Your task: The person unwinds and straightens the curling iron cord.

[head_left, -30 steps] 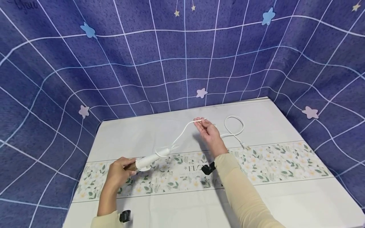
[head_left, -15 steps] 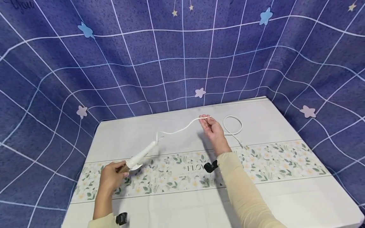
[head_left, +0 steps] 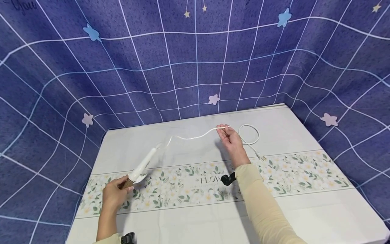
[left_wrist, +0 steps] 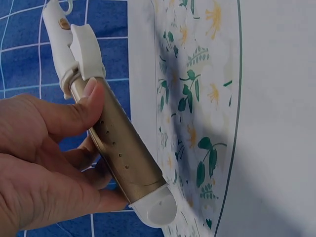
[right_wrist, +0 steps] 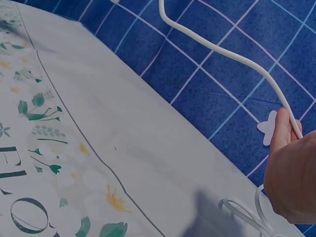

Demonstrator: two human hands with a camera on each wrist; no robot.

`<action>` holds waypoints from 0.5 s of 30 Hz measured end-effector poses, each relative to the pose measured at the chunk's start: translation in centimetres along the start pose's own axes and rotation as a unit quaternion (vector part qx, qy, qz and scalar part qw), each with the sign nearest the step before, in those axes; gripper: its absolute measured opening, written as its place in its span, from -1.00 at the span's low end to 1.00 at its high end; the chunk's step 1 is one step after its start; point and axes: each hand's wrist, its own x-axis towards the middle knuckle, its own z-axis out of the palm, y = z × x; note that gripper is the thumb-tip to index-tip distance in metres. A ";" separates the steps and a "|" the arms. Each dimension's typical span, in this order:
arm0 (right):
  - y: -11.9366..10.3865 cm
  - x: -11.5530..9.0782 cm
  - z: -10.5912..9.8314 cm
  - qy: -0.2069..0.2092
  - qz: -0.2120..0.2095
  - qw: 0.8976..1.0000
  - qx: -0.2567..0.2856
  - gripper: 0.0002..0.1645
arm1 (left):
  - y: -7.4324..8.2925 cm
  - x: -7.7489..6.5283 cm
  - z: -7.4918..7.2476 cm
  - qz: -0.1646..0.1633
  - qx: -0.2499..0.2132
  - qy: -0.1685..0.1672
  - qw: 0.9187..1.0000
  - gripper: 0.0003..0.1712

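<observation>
Curling iron point(head_left: 144, 165) shifted leftward — left hand point(head_left: 113, 196) grips it.

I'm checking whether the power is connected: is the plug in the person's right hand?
No, the plug lies on the table, apart from the right hand, which pinches the cord.

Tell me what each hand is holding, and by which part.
The left hand grips the white-handled curling iron by its gold, metallic-looking cylindrical barrel. The right hand holds the iron's thin, round white cord partway along its length.
</observation>
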 end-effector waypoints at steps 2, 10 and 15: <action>0.0 0.0 -0.1 -0.003 -0.002 1.000 -0.010 -0.77 | -0.1 0.1 -0.1 -0.003 0.000 0.006 1.000 -0.36; -0.1 0.0 -0.5 0.001 -0.005 1.000 -0.021 -0.75 | -0.8 0.2 -0.6 -0.018 0.003 0.009 1.000 -0.42; -0.3 -0.2 -0.6 0.006 -0.008 1.000 -0.021 -0.74 | -1.4 0.2 -0.8 -0.010 0.013 0.000 1.000 -0.47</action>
